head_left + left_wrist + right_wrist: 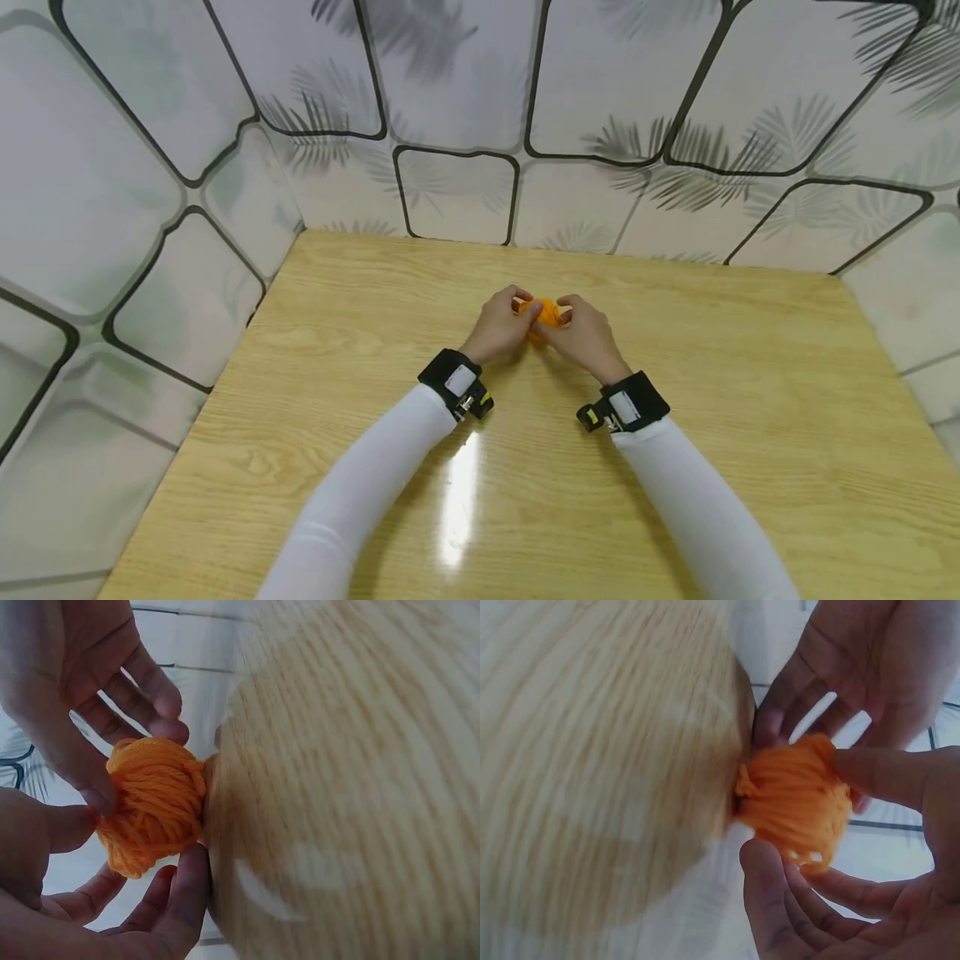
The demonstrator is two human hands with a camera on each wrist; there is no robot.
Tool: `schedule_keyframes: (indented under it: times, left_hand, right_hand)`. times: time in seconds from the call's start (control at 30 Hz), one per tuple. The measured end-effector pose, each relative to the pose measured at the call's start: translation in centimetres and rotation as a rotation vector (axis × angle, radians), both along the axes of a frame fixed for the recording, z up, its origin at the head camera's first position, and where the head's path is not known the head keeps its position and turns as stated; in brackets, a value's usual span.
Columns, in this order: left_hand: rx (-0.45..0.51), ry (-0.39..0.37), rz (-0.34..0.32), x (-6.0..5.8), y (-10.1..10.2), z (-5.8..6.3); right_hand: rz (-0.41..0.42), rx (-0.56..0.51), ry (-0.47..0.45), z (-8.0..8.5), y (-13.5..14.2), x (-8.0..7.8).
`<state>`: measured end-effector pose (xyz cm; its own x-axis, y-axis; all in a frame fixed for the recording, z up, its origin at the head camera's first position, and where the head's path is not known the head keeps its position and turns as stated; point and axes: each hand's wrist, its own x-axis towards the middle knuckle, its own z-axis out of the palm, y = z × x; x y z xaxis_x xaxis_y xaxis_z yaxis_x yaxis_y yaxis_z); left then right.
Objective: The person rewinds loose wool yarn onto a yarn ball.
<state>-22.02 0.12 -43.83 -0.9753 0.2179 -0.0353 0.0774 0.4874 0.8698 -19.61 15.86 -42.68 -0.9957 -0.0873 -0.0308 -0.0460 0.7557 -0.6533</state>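
Note:
An orange ball of yarn sits low over the wooden table between both hands. My left hand holds it from the left, thumb tip pressing the near side and fingers curved around the edge. From the right, my right hand grips the same ball, its thumb on the wound strands. In the left wrist view the yarn ball shows neat parallel strands, with the left fingers below it in the picture. A few loose loops stand out from the yarn ball in the right wrist view.
The light wood tabletop spreads around both arms, with a bright glare streak in front. A pale wall covering with dark lines and leaf prints rises behind the table and along its left side. Black wrist straps with cameras sit on both wrists.

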Motion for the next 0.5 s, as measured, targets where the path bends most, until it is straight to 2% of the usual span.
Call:
schedule_keyframes:
  times: [0.13,0.2,0.37,0.43,0.5]
  left_hand:
    - [-0.057,0.034,-0.044,0.1,-0.7,0.3]
    - [-0.094,0.054,-0.065,0.4,-1.6,0.4]
    - [-0.212,0.095,-0.091,2.4,-5.1,0.2]
    - [-0.297,0.158,-0.088,3.5,-6.7,0.1]
    - [-0.413,0.267,-0.078,4.4,-8.2,0.0]
  right_hand:
    - [-0.01,-0.01,0.019,0.3,1.7,1.0]
    - [-0.01,0.001,0.058,0.4,2.7,1.8]
    - [0.048,0.08,0.231,0.0,5.2,4.6]
    - [0.079,0.158,0.317,-0.1,6.0,5.6]
    - [0.097,0.247,0.39,-0.1,6.6,6.5]
